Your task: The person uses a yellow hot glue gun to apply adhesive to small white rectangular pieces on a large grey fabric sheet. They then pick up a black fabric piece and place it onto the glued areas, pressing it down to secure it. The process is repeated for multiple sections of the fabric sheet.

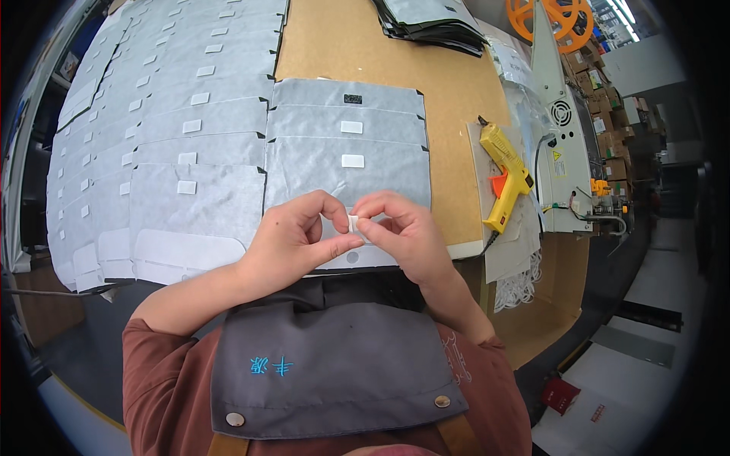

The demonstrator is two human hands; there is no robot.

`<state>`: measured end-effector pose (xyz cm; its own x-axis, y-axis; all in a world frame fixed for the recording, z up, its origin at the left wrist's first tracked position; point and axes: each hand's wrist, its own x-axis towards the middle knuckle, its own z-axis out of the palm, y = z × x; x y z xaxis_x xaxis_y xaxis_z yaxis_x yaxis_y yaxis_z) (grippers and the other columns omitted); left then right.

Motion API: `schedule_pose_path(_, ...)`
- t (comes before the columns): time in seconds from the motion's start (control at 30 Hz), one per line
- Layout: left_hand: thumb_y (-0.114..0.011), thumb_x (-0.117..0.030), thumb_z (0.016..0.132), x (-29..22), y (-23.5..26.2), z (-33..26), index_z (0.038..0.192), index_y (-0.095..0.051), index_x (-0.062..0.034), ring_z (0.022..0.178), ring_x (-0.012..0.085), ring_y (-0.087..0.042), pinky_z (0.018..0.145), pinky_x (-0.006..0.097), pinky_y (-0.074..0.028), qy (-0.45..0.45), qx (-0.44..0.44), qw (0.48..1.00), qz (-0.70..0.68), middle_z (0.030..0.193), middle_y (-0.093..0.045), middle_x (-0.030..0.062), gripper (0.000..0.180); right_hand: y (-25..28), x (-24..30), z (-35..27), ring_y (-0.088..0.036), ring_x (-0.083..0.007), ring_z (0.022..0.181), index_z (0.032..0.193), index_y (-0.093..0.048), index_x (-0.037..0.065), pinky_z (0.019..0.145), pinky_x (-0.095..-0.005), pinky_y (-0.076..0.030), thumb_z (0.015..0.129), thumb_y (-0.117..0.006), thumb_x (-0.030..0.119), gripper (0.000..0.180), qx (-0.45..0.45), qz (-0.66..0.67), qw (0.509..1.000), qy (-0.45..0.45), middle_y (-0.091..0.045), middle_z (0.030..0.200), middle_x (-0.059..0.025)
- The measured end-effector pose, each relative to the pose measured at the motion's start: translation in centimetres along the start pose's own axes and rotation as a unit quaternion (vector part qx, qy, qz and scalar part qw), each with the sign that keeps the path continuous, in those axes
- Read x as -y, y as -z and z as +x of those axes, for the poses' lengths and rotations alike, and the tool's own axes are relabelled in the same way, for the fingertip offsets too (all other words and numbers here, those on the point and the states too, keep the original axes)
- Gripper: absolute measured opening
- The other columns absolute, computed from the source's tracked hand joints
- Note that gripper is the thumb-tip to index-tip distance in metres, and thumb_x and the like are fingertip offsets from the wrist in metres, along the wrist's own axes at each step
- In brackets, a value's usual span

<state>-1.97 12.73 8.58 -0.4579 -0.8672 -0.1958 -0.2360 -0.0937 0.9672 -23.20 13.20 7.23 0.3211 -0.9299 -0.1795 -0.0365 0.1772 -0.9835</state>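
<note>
While left hand [293,232] and right hand [404,234] pinch a small white tab [353,223], fingertips closed, over the nearest grey pouch [327,181], step looks like peeling. Next likely needs flat, square placement.

We find the small white piece [353,223] partly covered by the fingers of the left hand [298,230] and right hand [401,230]; its full outline cannot be established. Both hands also obscure part of the grey sheet [304,171]. The upper edge cuts off the orange reel [565,19] and sheet stack [432,30]. We cannot read distant cartons' [610,140] details.
</note>
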Motion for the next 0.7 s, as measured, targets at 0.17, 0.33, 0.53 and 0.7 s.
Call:
schedule_pose_path(0.17,-0.064,-0.008,0.095,1.5,0.5,0.6,0.092,-0.055,-0.0037,0.067,-0.0011,-0.042,0.057,0.018,-0.035,0.010,-0.016,0.998,-0.067,0.081,-0.055,-0.0048,0.010,-0.1,0.7,0.9,-0.059,-0.0116,0.080,0.092,-0.067,0.005,0.066,-0.0250,-0.048,0.088,-0.067,0.010,0.006,-0.060,-0.172,0.977,0.114,-0.062,0.094,-0.0025)
schedule_pose_path(0.33,-0.052,0.000,0.094,0.4,3.4,3.1,0.090,-0.047,-0.0049,0.082,0.0009,-0.049,0.072,0.018,-0.043,0.033,-0.035,0.998,-0.027,0.094,-0.058,0.0004,0.008,2.5,1.3,6.5,-0.054,-0.0165,0.069,0.087,-0.066,0.004,0.061,-0.0300,-0.045,0.086,-0.070,0.014,0.011,-0.191,-0.321,0.917,0.138,-0.058,0.080,-0.0066)
schedule_pose_path(0.53,-0.051,-0.004,0.093,2.1,6.4,8.9,0.101,-0.047,-0.0062,0.080,0.0075,-0.049,0.074,0.024,-0.041,-0.043,-0.106,0.993,0.006,0.081,-0.052,0.0008,0.010,3.7,0.6,15.2,-0.055,-0.0188,0.067,0.084,-0.066,0.002,0.063,-0.0331,-0.046,0.083,-0.070,0.022,0.020,-0.193,-0.364,0.906,0.099,-0.059,0.077,-0.0070)
schedule_pose_path(0.7,-0.060,-0.016,0.094,2.0,6.9,12.7,0.103,-0.054,-0.0100,0.064,0.0137,-0.050,0.061,0.028,-0.042,-0.062,-0.156,0.949,0.268,0.075,-0.055,0.0016,0.012,4.4,-1.1,17.8,-0.057,-0.0158,0.067,0.086,-0.066,0.001,0.064,-0.0313,-0.047,0.083,-0.070,0.027,0.027,-0.178,-0.377,0.908,0.046,-0.060,0.073,-0.0056)
